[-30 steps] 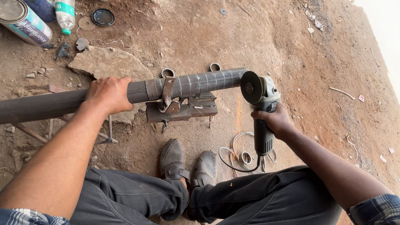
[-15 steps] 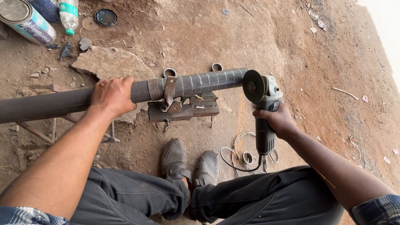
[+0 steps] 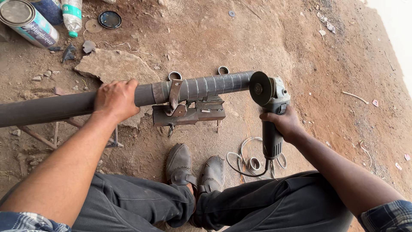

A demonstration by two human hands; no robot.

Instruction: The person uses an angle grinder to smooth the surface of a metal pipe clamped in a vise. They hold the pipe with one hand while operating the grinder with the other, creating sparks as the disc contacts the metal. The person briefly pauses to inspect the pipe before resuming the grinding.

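Observation:
A long dark metal pipe [image 3: 206,86] lies level across a low steel clamp stand [image 3: 189,112] on the dirt ground. My left hand [image 3: 115,99] grips the pipe from above, left of the clamp strap. My right hand [image 3: 284,123] holds an angle grinder [image 3: 270,111] by its handle, upright, with its disc [image 3: 260,88] against the pipe's right end. Ring marks run along the pipe near that end.
A flat stone [image 3: 115,68] lies behind the pipe. Paint cans [image 3: 26,19], a plastic bottle [image 3: 72,13] and a round lid [image 3: 110,19] sit at the top left. The grinder's cord [image 3: 244,160] coils by my shoes [image 3: 195,167]. Small metal rings lie near the clamp.
Hands, pipe and grinder keep the same hold and place; only the view has shifted slightly. The disc stays at the pipe's end.

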